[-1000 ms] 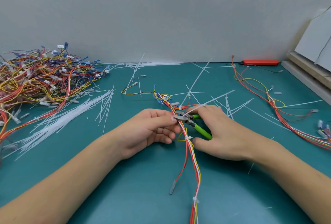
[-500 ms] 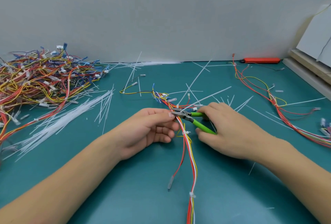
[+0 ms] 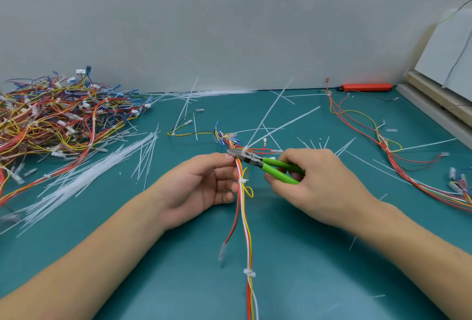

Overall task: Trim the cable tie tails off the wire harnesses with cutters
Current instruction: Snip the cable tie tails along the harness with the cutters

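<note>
- The long white plastic cable tie tail (image 3: 278,129) stands up and to the right from a tie on the bundle of red, white and yellow wires (image 3: 244,207), which lies in the middle of the teal worktop (image 3: 319,268) between the two hands.
- The cutters with green handles (image 3: 265,163) have their metal blades at the root of this tail, very near the wires; if the blades sit too low, they can nick the insulation.
- The right hand (image 3: 314,186) has its fingers wrapped around the green handles. A hard squeeze can make the cut piece fly away.
- The left hand (image 3: 201,192) pinches the bundle beside the blades, with its fingertips clamped on the wires. They are just beside the cutting edge, so a slip can hurt them.
- Loose white cut tails (image 3: 84,176) and a big pile of coloured harnesses (image 3: 56,117) lie at the left; another harness (image 3: 388,148) lies at the right.
</note>
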The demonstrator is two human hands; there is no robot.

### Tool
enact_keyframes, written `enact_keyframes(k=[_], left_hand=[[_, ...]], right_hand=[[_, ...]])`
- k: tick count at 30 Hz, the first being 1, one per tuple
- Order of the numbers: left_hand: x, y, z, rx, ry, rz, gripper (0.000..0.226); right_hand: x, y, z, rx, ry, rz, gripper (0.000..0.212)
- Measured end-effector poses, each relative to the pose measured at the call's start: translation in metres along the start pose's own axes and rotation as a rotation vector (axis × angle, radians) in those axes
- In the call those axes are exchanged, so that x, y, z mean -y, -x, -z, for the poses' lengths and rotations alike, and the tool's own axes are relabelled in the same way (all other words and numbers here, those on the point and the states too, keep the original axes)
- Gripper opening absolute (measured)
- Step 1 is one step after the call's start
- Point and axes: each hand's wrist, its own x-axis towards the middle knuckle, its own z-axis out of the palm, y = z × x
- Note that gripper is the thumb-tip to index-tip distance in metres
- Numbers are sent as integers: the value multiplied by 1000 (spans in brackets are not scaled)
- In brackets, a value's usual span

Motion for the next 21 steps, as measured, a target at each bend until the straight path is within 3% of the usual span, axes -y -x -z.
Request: enact_keyframes(k=[5,8,16,21], left_hand=[[1,1,1,40,20,-6,22],[2,1,2,54,-14,-14,30],[3,-1,1,19,-27,-17,17],[2,-1,2,28,-43,-16,26]], right_hand=[[2,2,-7,-4,-36,-1,36],[1,4,-9,16,-72,2,41],[1,4,-11,33,-84,-3,43],[2,3,-10,26,-96,-41,27]])
